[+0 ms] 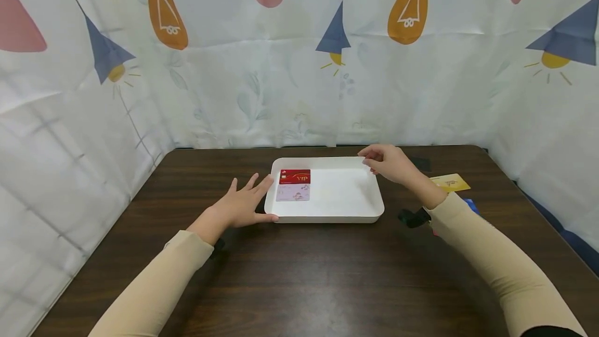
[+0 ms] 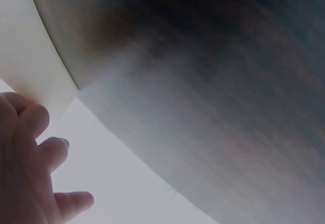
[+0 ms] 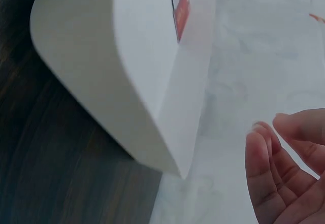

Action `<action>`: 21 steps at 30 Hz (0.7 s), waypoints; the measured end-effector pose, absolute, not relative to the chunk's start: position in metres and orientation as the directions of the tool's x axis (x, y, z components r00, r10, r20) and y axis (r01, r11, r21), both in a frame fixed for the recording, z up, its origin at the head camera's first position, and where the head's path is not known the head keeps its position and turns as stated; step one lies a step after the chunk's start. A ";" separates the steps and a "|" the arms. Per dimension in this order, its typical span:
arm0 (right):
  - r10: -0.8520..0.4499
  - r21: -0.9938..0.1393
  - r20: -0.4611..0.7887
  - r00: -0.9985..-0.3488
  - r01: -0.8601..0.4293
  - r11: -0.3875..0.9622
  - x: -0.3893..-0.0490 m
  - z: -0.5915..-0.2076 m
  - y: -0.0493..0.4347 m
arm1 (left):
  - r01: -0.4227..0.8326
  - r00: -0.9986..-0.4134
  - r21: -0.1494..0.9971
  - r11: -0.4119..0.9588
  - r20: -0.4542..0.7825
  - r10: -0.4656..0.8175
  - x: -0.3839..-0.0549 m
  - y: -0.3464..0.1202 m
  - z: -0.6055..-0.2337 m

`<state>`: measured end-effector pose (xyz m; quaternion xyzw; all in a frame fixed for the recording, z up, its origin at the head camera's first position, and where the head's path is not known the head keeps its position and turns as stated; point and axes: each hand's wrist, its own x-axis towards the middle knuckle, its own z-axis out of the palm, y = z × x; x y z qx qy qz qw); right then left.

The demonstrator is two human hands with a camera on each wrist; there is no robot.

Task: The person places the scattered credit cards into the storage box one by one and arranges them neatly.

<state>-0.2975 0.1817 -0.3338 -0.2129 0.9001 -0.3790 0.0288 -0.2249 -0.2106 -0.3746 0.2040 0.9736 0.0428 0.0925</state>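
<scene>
A white tray (image 1: 343,191) lies on the dark wooden table. Inside it at the left, a red VIP card (image 1: 295,176) sits directly behind a lilac card (image 1: 293,193), edge against edge. My left hand (image 1: 242,204) spreads its fingers along the tray's left side, fingertips and thumb right at the rim. At the back right corner of the tray is my right hand (image 1: 386,163), its fingers loosely bent. The right wrist view shows a gap between thumb and fingertips (image 3: 258,137), with nothing held there. The red card shows in part over the tray wall.
Right of the tray lie a yellow card (image 1: 451,182) and a blue card (image 1: 471,206), the latter mostly hidden by the right sleeve. A dark card (image 1: 420,164) lies behind the right wrist. White printed curtains (image 1: 290,92) hang behind the table and at both sides.
</scene>
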 end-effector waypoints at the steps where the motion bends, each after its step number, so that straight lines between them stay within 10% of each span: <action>1: -0.401 -0.702 0.114 -0.909 -0.359 0.614 -0.298 -0.334 0.186 | 0.389 -0.900 0.121 0.913 -0.163 0.405 -0.225 -0.211 -0.375; 21: -0.237 -0.663 0.167 -0.957 -0.287 0.691 -0.319 -0.352 0.271 | 0.385 -0.901 0.130 0.914 -0.161 0.402 -0.225 -0.211 -0.375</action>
